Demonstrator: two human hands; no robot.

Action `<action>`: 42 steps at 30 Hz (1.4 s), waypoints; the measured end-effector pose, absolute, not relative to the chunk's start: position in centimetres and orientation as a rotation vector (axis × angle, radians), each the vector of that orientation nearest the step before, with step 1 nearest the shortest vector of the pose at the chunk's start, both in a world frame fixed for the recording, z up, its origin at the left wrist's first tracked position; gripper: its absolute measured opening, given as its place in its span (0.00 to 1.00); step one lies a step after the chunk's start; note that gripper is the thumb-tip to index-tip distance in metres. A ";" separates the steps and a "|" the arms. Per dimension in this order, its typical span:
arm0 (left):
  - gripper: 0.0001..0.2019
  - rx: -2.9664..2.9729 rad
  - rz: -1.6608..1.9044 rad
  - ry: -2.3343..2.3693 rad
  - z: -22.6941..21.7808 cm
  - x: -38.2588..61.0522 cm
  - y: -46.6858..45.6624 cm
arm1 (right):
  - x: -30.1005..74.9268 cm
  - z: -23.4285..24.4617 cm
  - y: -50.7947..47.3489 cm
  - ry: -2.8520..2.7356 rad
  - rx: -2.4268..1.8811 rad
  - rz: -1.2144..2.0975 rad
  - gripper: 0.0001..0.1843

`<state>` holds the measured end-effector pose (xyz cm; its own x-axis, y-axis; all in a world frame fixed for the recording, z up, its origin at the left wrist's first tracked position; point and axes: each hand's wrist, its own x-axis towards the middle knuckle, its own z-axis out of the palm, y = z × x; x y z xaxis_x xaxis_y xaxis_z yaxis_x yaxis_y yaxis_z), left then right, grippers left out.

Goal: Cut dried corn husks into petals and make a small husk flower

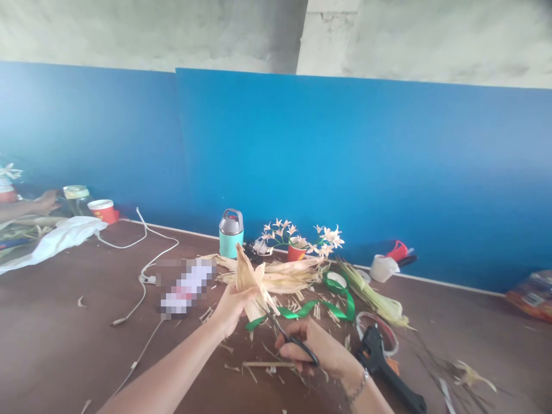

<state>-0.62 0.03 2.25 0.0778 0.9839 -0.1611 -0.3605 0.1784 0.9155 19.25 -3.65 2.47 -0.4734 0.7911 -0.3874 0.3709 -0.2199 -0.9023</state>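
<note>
My left hand (233,305) is closed around pale dried corn husks (248,273), which stand up from the fingers in pointed strips. In my right hand (308,348) is a pair of scissors (288,336) with dark handles. Their blades reach up to the lower edge of the held husks; whether they are cutting cannot be seen. Behind the hands lies a pile of more husks (293,279). A green ribbon (306,310) winds across the table just beyond the scissors, and small husk scraps are scattered below.
A black glue gun (383,365) and a tape roll (390,336) lie right of my right hand. Behind stand a turquoise flask (232,236) and a red cup (296,250) with husk flowers. White cables (144,276) cross the left side. Another person's hand (45,202) is far left.
</note>
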 end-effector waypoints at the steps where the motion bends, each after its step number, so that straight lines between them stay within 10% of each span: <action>1: 0.12 0.832 1.205 0.978 2.2 -0.6 0.0 | 19.3 2.5 -3.7 -1.710 -1.366 1.742 0.13; 42: 0.13 0.698 1.334 1.022 2.4 0.0 -0.7 | 18.5 2.4 -3.5 -1.747 -1.479 1.529 0.10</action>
<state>-0.05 -0.69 2.44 -0.0627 0.9789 -0.1944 -0.4419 0.1474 0.8849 18.48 -3.55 2.44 -0.3696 0.8671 -0.3339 0.4460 -0.1498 -0.8824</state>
